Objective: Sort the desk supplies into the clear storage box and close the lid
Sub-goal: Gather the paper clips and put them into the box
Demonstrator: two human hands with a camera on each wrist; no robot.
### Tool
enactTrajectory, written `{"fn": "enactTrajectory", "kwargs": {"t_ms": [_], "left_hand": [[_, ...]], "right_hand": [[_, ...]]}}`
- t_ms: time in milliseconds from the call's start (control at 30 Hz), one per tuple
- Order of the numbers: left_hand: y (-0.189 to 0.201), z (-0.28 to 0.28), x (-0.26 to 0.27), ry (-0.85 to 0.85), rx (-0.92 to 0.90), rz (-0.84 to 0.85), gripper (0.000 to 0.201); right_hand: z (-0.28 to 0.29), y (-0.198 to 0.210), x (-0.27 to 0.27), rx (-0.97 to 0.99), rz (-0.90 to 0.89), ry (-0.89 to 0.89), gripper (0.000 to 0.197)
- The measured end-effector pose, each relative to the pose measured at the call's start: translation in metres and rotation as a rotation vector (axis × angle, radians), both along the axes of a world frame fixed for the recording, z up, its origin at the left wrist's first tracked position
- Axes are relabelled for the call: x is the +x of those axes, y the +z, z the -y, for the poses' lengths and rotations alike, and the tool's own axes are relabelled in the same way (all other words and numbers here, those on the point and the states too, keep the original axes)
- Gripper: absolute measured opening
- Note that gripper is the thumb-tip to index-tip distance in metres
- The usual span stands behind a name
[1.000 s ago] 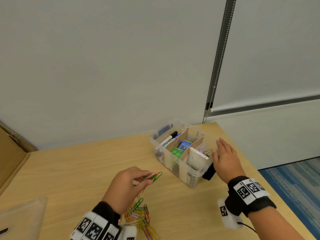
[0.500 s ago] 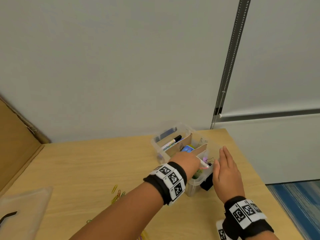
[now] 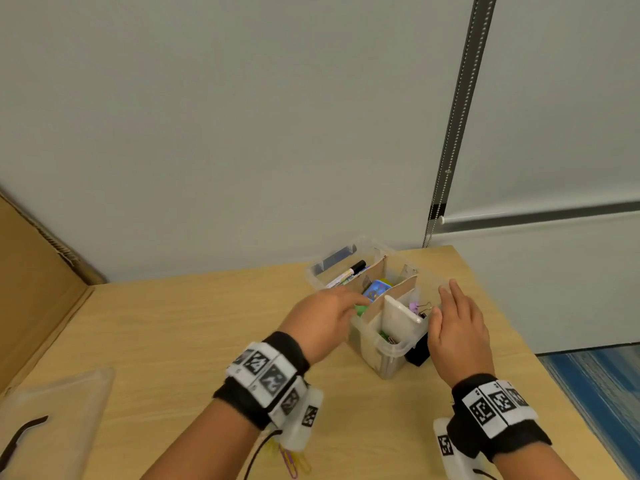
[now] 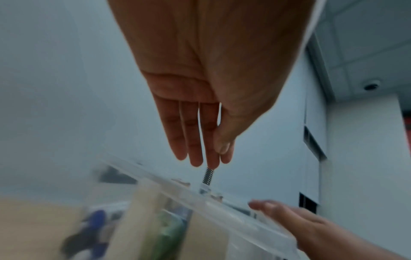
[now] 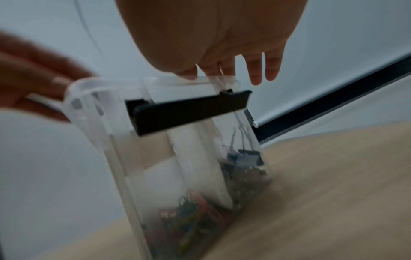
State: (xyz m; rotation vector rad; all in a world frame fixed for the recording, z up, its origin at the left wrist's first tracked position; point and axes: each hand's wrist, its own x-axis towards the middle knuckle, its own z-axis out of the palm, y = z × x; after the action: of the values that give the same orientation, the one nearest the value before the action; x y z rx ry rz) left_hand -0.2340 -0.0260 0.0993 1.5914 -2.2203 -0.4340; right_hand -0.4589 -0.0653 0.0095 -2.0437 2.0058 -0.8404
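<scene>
The clear storage box (image 3: pixel 393 355) stands open at the desk's far right, split by cardboard dividers. It holds markers (image 3: pixel 349 273), a white eraser-like block (image 3: pixel 398 317), binder clips (image 3: pixel 421 308) and coloured paper clips (image 5: pixel 189 211). My left hand (image 3: pixel 356 303) hovers over the box's left rim with straight fingers (image 4: pixel 195 154), holding nothing. My right hand (image 3: pixel 445 299) lies flat against the box's right side above the black latch (image 5: pixel 189 109), its fingers (image 5: pixel 255 70) at the rim. The clear lid (image 3: pixel 52 420) lies at the near left.
A few loose paper clips (image 3: pixel 294 462) lie on the desk under my left wrist. A cardboard sheet (image 3: pixel 34 289) leans along the left edge. The wall rises right behind the box, and the desk's right edge runs just past my right hand.
My left hand carried a pinch of paper clips from the desk to the box and now shows empty, drawn slightly back left. The right hand stayed beside the box.
</scene>
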Motion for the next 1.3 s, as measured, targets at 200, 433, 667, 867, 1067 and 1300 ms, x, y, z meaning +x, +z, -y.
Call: {"fn": "enactTrajectory", "kwargs": {"t_ms": [200,433,667,867,1067,1300], "left_hand": [[-0.021,-0.052,0.103,0.214,0.016,0.041,0.029],[-0.071,-0.108,0.163,0.361,0.284,0.191,0.041],[-0.115,-0.129,0.167,0.311,0.477,0.213,0.09],[-0.118,-0.107,0.16,0.272,0.423,0.161,0.079],[-0.118,-0.1,0.154,0.243,0.346,0.19,0.042],[-0.113,-0.098,0.15,0.257,0.318,0.251,0.032]], "right_hand": [[-0.031,0.044,0.041,-0.273,0.003,0.195,0.04],[-0.084,0.02,0.128,0.194,-0.088,0.657,0.043],[-0.107,-0.032,0.182,0.677,-0.248,0.604,0.1],[-0.108,-0.032,0.211,0.627,-0.152,0.61,0.064],[-0.109,-0.033,0.216,0.531,-0.168,0.625,0.029],[-0.106,-0.034,0.21,0.442,-0.169,0.602,0.029]]}}
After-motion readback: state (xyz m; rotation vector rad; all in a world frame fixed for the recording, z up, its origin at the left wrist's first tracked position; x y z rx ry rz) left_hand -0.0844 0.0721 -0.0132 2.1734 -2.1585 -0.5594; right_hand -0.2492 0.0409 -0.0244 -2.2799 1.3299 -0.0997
